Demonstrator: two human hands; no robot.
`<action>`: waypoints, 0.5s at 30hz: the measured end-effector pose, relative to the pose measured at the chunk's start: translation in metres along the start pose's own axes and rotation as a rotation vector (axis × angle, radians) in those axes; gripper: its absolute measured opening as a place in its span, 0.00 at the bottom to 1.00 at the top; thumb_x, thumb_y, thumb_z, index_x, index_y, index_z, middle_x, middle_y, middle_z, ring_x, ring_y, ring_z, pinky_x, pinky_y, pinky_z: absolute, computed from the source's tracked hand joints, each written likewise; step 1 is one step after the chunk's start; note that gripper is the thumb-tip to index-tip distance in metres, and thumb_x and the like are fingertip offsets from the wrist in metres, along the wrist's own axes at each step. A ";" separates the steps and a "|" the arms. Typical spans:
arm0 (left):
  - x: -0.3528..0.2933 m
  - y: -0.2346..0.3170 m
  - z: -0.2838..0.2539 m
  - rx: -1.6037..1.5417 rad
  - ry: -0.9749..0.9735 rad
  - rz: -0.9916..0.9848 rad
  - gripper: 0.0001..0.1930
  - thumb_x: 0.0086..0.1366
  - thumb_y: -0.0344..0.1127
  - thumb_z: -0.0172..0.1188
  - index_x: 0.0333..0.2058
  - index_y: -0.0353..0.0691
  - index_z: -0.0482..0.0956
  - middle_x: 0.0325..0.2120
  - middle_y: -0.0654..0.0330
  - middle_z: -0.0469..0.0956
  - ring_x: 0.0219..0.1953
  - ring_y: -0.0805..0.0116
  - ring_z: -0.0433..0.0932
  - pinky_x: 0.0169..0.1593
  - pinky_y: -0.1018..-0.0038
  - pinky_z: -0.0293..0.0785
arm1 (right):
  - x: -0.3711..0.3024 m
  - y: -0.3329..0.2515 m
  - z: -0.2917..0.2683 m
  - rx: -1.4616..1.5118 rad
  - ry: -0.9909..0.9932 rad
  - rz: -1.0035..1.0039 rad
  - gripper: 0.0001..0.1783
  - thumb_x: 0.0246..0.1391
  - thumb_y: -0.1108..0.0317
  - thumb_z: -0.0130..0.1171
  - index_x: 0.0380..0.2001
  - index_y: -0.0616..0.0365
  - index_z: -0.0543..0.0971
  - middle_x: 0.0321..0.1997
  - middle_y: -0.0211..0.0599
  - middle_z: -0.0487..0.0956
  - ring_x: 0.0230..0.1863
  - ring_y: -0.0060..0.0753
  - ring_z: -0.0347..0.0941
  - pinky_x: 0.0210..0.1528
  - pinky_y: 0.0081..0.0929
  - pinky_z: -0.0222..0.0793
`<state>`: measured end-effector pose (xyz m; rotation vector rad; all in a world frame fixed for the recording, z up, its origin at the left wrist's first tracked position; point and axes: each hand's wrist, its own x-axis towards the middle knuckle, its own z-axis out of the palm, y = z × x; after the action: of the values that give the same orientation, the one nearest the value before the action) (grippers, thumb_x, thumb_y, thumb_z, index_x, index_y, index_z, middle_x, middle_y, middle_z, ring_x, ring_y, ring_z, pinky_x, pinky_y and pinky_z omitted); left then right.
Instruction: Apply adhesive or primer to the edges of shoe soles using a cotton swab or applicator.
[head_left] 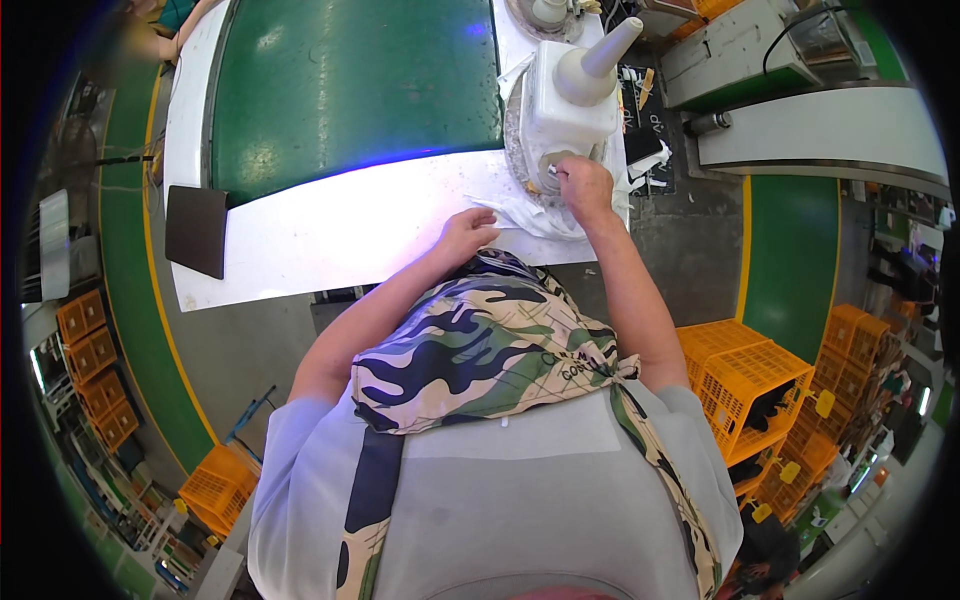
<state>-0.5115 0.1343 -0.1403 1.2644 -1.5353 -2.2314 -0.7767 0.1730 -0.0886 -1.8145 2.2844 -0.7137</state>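
White plastic sheet (520, 212) lay at the squeeze bottle's (570, 100) base | right hand (585, 185) nearer, pinching a small piece beside the bottle | left hand (468, 232) curled, pressing the sheet's edge, farther from the bottle

One view only. The head camera sits above the person and faces steeply down along the torso, so the apron (480, 340) and shoulders fill the lower half at close range. Both forearms enter from below and extend away from the lens; the left hand (465, 235) and right hand (585, 185) lie just above frame centre, near the front edge of the worktop (330, 235). Beyond the hands the conveyor belt (350, 90) runs toward the upper rim. Fisheye optics bend straight edges near the rim, where floor and yellow crates (755, 385) appear small and distant.
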 end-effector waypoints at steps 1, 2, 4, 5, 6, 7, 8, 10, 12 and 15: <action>0.007 0.006 0.007 -0.004 0.001 -0.002 0.31 0.59 0.31 0.63 0.60 0.25 0.67 0.56 0.42 0.74 0.55 0.56 0.76 0.55 0.69 0.75 | 0.000 0.001 0.001 -0.001 -0.004 -0.001 0.01 0.43 0.73 0.63 0.24 0.54 0.82 0.27 0.40 0.80 0.31 0.48 0.78 0.34 0.42 0.73; 0.013 0.011 0.015 -0.051 -0.003 -0.020 0.32 0.61 0.31 0.62 0.61 0.25 0.64 0.58 0.43 0.72 0.56 0.57 0.74 0.56 0.68 0.73 | 0.000 0.002 0.001 0.016 0.004 -0.012 0.01 0.45 0.72 0.61 0.23 0.54 0.81 0.27 0.41 0.80 0.31 0.49 0.78 0.34 0.43 0.73; 0.026 0.017 0.027 -0.104 -0.004 -0.040 0.33 0.62 0.31 0.62 0.63 0.26 0.62 0.60 0.44 0.70 0.58 0.59 0.72 0.57 0.68 0.71 | 0.000 0.001 0.000 0.032 0.005 -0.027 0.03 0.46 0.71 0.59 0.22 0.55 0.81 0.27 0.41 0.80 0.31 0.50 0.78 0.33 0.44 0.73; 0.032 0.019 0.032 -0.152 0.024 -0.059 0.34 0.61 0.30 0.62 0.64 0.26 0.61 0.60 0.44 0.69 0.57 0.59 0.72 0.57 0.68 0.71 | 0.000 0.000 -0.002 0.062 0.025 -0.020 0.03 0.46 0.71 0.60 0.22 0.54 0.81 0.26 0.41 0.80 0.31 0.50 0.77 0.33 0.44 0.73; 0.038 0.020 0.036 -0.201 0.051 -0.078 0.35 0.61 0.30 0.62 0.64 0.26 0.59 0.61 0.44 0.69 0.57 0.59 0.72 0.57 0.67 0.70 | 0.000 -0.001 -0.003 0.092 0.045 -0.012 0.02 0.46 0.71 0.60 0.22 0.54 0.80 0.26 0.41 0.80 0.31 0.49 0.77 0.33 0.44 0.73; 0.044 0.022 0.039 -0.205 0.053 -0.080 0.35 0.61 0.30 0.62 0.64 0.26 0.59 0.61 0.44 0.69 0.57 0.59 0.72 0.57 0.67 0.70 | 0.001 -0.001 -0.004 0.092 0.041 -0.014 0.02 0.46 0.71 0.60 0.22 0.54 0.80 0.26 0.41 0.80 0.31 0.49 0.77 0.33 0.44 0.73; 0.049 0.023 0.042 -0.237 0.046 -0.117 0.34 0.61 0.29 0.61 0.64 0.27 0.60 0.59 0.46 0.70 0.56 0.60 0.73 0.56 0.68 0.71 | 0.001 -0.001 -0.004 0.095 0.054 0.000 0.02 0.46 0.71 0.60 0.22 0.54 0.80 0.27 0.41 0.79 0.31 0.49 0.77 0.33 0.44 0.73; 0.057 0.025 0.046 -0.272 0.039 -0.158 0.34 0.60 0.28 0.61 0.64 0.28 0.61 0.58 0.48 0.71 0.54 0.62 0.74 0.55 0.69 0.71 | 0.000 0.001 -0.003 0.097 0.065 0.016 0.02 0.46 0.71 0.61 0.22 0.54 0.80 0.27 0.41 0.79 0.31 0.49 0.77 0.33 0.44 0.72; 0.063 0.025 0.050 -0.344 -0.109 -0.154 0.28 0.60 0.27 0.61 0.59 0.31 0.68 0.52 0.54 0.75 0.50 0.65 0.75 0.51 0.72 0.71 | -0.002 0.005 -0.001 0.077 0.056 -0.034 0.02 0.46 0.71 0.61 0.22 0.55 0.80 0.26 0.41 0.79 0.31 0.49 0.77 0.33 0.43 0.72; 0.070 0.018 0.054 -0.425 -0.118 -0.141 0.22 0.59 0.26 0.60 0.53 0.35 0.73 0.46 0.59 0.77 0.46 0.68 0.76 0.49 0.74 0.71 | -0.002 0.003 0.001 0.060 0.038 -0.074 0.01 0.45 0.73 0.63 0.23 0.55 0.80 0.25 0.40 0.78 0.29 0.47 0.77 0.31 0.40 0.72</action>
<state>-0.6000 0.1256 -0.1575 1.1560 -0.9462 -2.5780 -0.7786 0.1756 -0.0910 -1.8829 2.2038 -0.8265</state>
